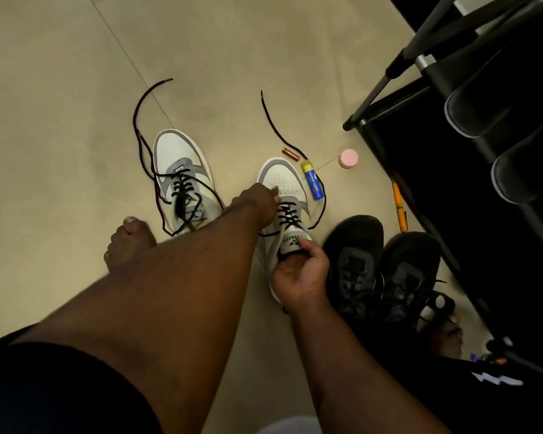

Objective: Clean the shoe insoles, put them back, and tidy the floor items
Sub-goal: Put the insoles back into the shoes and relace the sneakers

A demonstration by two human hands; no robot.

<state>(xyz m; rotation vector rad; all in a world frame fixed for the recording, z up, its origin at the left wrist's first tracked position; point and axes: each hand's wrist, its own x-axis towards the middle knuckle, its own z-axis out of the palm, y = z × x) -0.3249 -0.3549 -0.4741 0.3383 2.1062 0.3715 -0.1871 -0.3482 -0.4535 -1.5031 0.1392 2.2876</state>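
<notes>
Two white-grey laced shoes (184,180) (284,195) lie upright; insoles seemingly hidden inside.

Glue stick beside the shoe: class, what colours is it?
Blue body, yellow cap; head view.

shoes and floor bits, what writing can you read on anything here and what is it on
"Vearn.." as far as it reads, upside down, last letters unclear: tongue label of the left white-and-grey sneaker.
Same brand label, partly covered by the right hand: tongue of the right white-and-grey sneaker.
Yellow-and-blue glue stick: print too blurred.
Copper-coloured battery: print too small.
</notes>
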